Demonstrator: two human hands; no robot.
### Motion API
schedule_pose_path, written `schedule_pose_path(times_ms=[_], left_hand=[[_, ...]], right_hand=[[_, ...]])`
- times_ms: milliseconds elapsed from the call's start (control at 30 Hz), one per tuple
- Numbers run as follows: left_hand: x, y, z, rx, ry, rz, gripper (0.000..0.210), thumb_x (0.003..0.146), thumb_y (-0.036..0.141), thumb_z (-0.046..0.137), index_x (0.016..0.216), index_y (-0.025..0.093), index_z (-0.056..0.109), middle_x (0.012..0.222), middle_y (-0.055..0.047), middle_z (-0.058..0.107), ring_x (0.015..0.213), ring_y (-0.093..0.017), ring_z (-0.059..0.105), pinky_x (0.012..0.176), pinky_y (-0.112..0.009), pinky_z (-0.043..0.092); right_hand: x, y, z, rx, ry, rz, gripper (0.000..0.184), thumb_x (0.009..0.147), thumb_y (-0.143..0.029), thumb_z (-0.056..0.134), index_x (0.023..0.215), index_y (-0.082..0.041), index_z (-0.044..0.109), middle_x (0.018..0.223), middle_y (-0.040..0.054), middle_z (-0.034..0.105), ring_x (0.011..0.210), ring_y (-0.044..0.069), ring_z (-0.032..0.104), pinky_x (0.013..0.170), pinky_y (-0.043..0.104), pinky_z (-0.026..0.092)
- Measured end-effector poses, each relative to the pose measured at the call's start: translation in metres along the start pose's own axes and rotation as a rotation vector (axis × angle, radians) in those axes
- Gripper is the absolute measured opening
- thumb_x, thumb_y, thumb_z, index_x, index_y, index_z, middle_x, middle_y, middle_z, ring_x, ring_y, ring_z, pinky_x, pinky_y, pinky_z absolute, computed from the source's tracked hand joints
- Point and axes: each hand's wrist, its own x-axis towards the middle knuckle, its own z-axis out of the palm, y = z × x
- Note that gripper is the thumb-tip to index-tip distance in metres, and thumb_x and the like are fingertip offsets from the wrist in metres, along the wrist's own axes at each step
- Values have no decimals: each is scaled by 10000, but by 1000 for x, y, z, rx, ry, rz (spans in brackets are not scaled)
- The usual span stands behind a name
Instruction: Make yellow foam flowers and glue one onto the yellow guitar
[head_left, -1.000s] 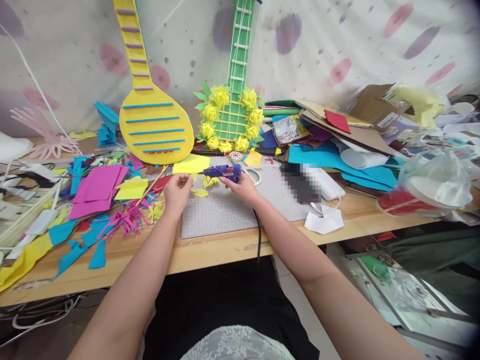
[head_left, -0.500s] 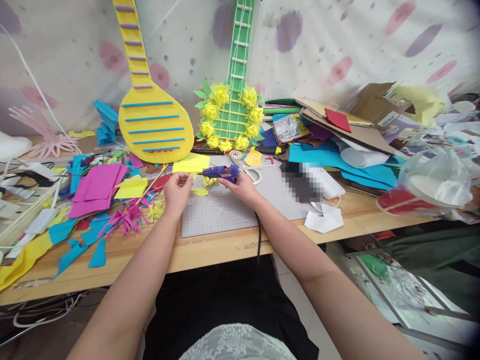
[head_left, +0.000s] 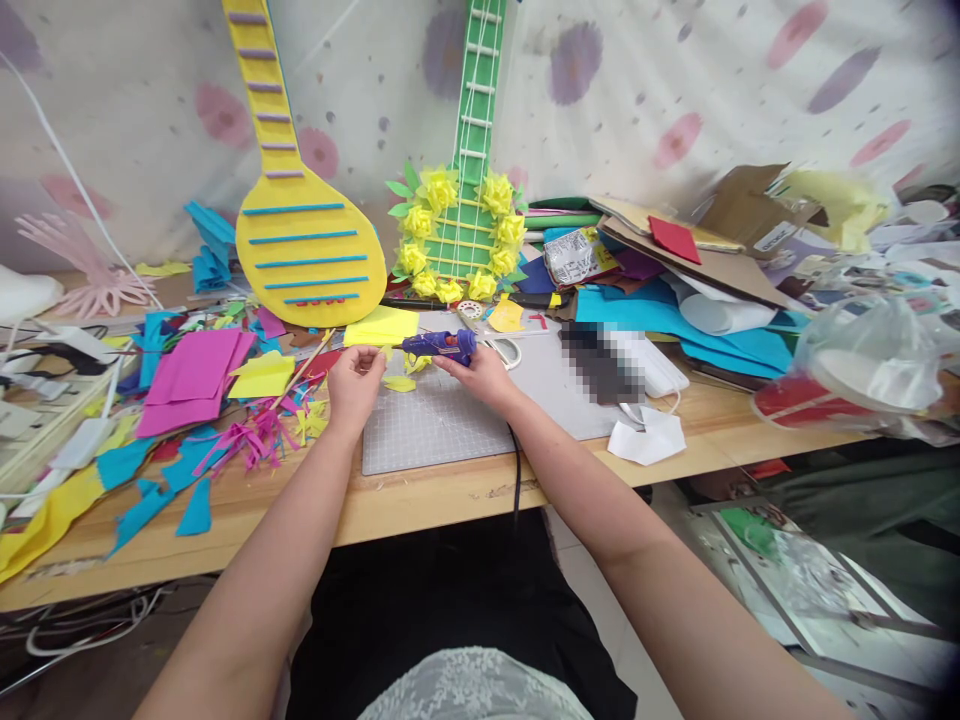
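Note:
My right hand (head_left: pixel 484 374) is closed round a purple hot glue gun (head_left: pixel 441 346), its nozzle pointing left towards my other hand. A black cord (head_left: pixel 517 470) hangs from it over the table edge. My left hand (head_left: pixel 355 380) is pinched, and a small yellow paper petal (head_left: pixel 387 354) shows at its fingertips, close to the nozzle. Below lies a loose yellow petal (head_left: pixel 399 383) on the grey cutting mat (head_left: pixel 442 430). Behind the gun stands a green paper guitar (head_left: pixel 474 190) ringed with yellow paper flowers (head_left: pixel 496 192). White-handled scissors (head_left: pixel 504 352) lie beside my right hand, partly hidden.
A yellow paper instrument (head_left: pixel 315 230) leans at the back left. Magenta paper (head_left: pixel 193 380) and coloured scraps (head_left: pixel 255 435) cover the left side. A white power bank-like block (head_left: pixel 652 365), stacked blue sheets (head_left: pixel 735 345) and a bagged red cup (head_left: pixel 814 395) stand right.
The view has shifted very slightly. My hands, the glue gun and the petal keep almost the same places.

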Motion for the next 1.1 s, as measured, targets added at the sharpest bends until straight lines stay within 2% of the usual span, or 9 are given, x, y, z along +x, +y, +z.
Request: schedule_pose_path(times_ms=[433,733,967,1100], left_hand=[[0,-5,0,25,-15,35,123,679,275,622,751,176,609,673,7,619,616,-113,584,616,-239,467],[-1,-5,-1,84,-23,67,143,686,294,621,767,177,623,693,-1,623,627,-114,577,609,-234,450],[-1,-6,-1,18,-15,102,151,691,308,623,778,185,620,705,-4,617,654,-119,581,591,-229,451],[-2,-4,-2,-12,-17,105,158,691,316,630,780,187,616,696,-1,608,647,-115,583,561,-216,459]], right_hand=[[0,-3,0,11,7,16,420,745,-514,609,997,-186,685,836,36,701,772,185,628,710,278,465],[0,-2,-1,17,13,-17,408,750,-522,598,954,-182,691,800,31,687,753,180,626,689,268,452],[0,-2,-3,18,0,8,399,738,-537,605,901,-182,688,698,30,671,726,181,629,659,262,456],[3,6,-6,49,54,23,430,723,-575,593,861,-180,686,699,38,673,698,177,627,645,269,466]])
